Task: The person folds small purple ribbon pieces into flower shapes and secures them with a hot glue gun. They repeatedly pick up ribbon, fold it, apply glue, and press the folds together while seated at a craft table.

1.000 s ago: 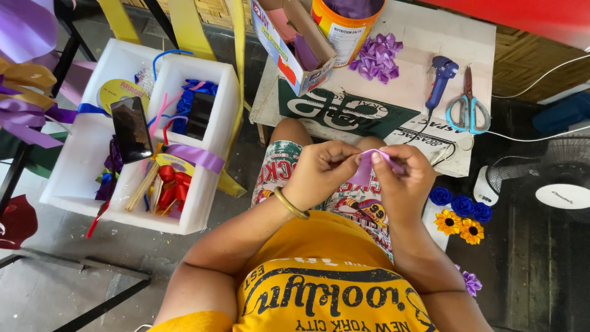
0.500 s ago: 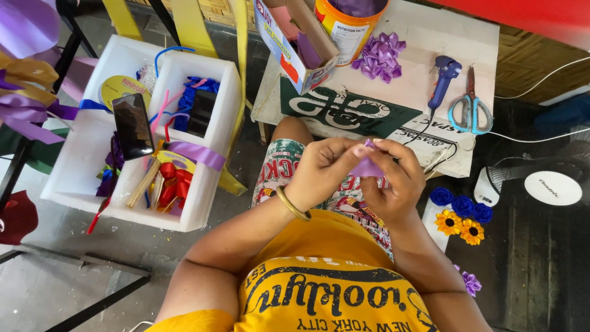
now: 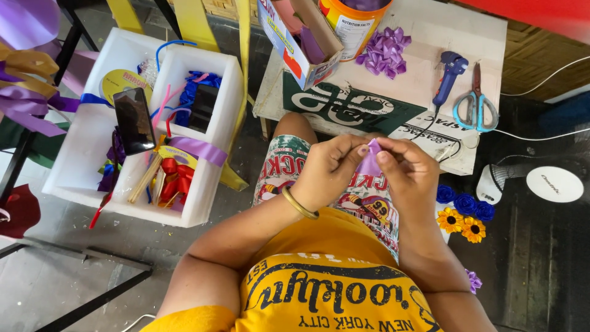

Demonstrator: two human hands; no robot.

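Pinched between both hands, left hand point(image 3: 329, 171) and right hand point(image 3: 410, 173) closed on it above the lap, the small folded lilac ribbon piece point(image 3: 369, 163) could spring unfolded if either grip loosens.

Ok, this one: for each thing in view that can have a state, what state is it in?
left hand: pinching the purple ribbon piece
right hand: pinching the same piece
purple ribbon piece: folded, held between both hands
scissors: closed, lying on the board
glue gun: lying on its side, corded
phone: screen dark, propped in the white box
cardboard box: open
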